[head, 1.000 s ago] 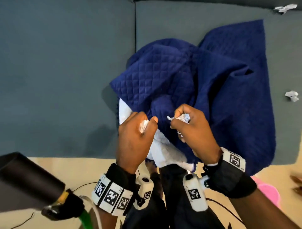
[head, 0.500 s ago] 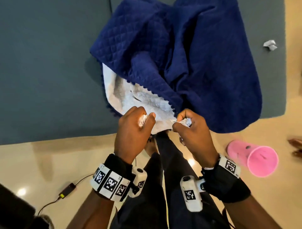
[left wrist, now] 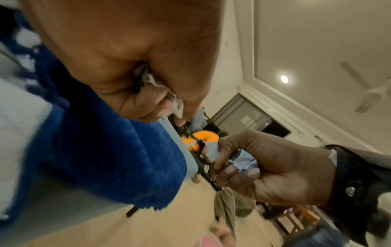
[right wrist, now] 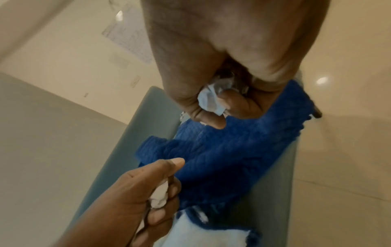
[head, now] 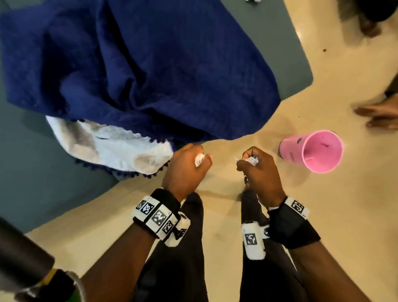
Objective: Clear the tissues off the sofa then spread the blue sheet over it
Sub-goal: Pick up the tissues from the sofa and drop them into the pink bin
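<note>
Both hands hang over the floor just off the sofa's front edge. My left hand (head: 189, 166) grips a crumpled white tissue (head: 199, 160), also seen as the tissue (left wrist: 160, 86) inside the fist. My right hand (head: 255, 170) grips another crumpled tissue (head: 251, 160), the pale wad (right wrist: 211, 98) between its curled fingers. The blue quilted sheet (head: 137, 71) lies bunched on the grey sofa (head: 28, 155), its white underside (head: 116, 151) turned up at the front edge and one fold hanging over the edge.
A pink cup (head: 312, 151) lies on its side on the cream floor, right of my right hand. Another person's bare feet (head: 377, 114) stand at the far right. A small tissue scrap (head: 252, 0) shows at the top edge on the sofa.
Both hands, each still holding a tissue, have drawn back from the sheet to over the floor. The view has swung right, bringing the pink cup closer.
</note>
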